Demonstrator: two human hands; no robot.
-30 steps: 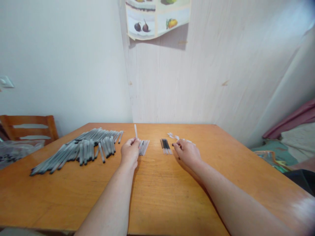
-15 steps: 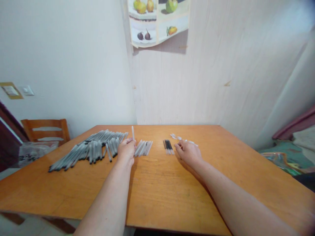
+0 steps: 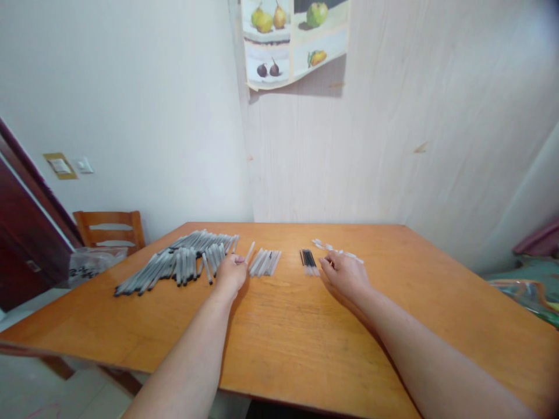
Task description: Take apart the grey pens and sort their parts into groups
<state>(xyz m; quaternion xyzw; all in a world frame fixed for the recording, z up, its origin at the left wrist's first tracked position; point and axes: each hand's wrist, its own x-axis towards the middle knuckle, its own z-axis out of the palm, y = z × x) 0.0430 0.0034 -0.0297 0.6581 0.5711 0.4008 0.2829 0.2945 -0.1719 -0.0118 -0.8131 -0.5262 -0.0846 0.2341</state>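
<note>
Free gap between pale tubes (image 3: 265,263) and black rods (image 3: 309,259), pen pile (image 3: 187,265) a leftward barrier.

The lower end of the slim, translucent white plastic tube (image 3: 250,251) is hidden in the left hand (image 3: 231,274). Whether the right hand (image 3: 348,272) grips anything cannot be told, its fingertips being too small to read. Beyond it, the scattered small white plastic pieces (image 3: 322,245) lack clear shapes. In the heap of grey translucent pens with black ends (image 3: 186,263), many cover one another. The brown wooden counter (image 3: 297,331) hides the lower part of the orange-brown wooden chair (image 3: 108,220). The top edge crops the paper sheet of painted fruit (image 3: 279,53).
</note>
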